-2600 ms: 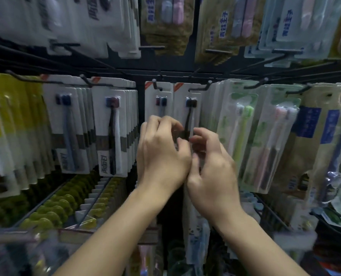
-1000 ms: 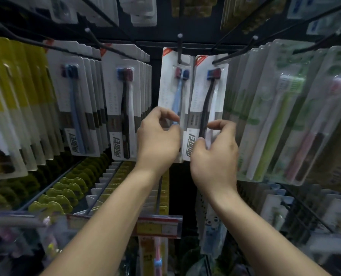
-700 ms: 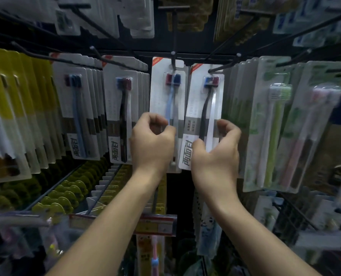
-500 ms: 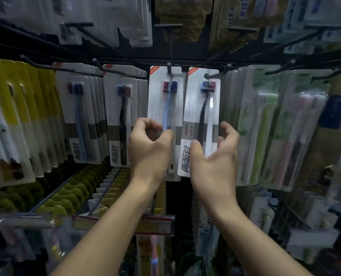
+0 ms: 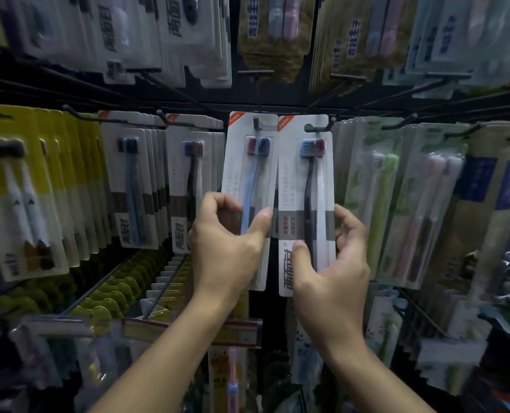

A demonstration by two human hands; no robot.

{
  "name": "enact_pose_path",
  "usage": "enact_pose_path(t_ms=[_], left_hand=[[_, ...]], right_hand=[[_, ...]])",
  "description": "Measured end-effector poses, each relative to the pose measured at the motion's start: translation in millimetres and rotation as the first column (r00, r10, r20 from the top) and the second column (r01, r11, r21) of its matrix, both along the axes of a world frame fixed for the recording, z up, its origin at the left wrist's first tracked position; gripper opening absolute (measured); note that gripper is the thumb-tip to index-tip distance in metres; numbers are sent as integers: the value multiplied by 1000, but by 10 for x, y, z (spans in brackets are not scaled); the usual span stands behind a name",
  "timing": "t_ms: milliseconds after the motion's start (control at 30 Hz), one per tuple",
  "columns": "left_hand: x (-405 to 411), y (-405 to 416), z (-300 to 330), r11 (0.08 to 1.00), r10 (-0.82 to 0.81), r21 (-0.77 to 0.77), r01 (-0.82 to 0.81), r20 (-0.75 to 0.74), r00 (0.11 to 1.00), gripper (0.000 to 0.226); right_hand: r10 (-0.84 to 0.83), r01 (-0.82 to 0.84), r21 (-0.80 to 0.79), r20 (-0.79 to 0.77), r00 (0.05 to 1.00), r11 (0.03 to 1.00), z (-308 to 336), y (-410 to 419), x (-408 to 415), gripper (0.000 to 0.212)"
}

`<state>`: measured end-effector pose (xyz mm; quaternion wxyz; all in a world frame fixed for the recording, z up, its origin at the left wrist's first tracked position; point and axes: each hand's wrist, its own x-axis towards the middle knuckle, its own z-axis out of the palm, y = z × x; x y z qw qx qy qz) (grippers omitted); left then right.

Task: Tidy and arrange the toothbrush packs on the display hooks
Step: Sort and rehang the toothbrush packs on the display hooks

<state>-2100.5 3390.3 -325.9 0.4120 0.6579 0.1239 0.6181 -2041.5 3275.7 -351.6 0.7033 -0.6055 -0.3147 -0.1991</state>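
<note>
Display rack [image 5: 277, 104]: dark wire frame carrying rows of carded toothbrush packs on hooks, upper row overhead, main row at hand height.
Neighbouring stock: yellow-carded packs [image 5: 24, 189] far left; white-carded stacks [image 5: 146, 186] left of centre; green and pink brush packs [image 5: 396, 198] right, hanging just beside the centre pair.
Left pack [image 5: 249, 162]: white card, orange corner flash, blue-handled brush with red and blue heads; hung on centre hook [image 5: 256, 122].
Right pack [image 5: 305, 180]: same card, black-handled brush, blue and red heads; hung on adjoining hook [image 5: 319, 128], its edge touching the left pack.
Left hand [image 5: 227, 251]: fingers curled, thumb and fingers pinched the left pack's lower half.
Right hand [image 5: 331, 272]: thumb on the front, fingers curled round the right pack's edge.
Price strip [image 5: 235, 332]: below, blurred.
</note>
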Motion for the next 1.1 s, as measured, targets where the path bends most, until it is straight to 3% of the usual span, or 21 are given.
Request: enact_pose_path(t_ms=[600, 1100], left_hand=[[-253, 56, -128, 980, 46, 193, -53, 41, 998, 40], [-473, 107, -104, 931, 98, 342, -125, 95, 991, 34]], right_hand=[[-102, 80, 115, 198, 975, 990, -203, -154, 110, 63], [-66, 29, 115, 327, 943, 993, -146, -162, 6, 65]])
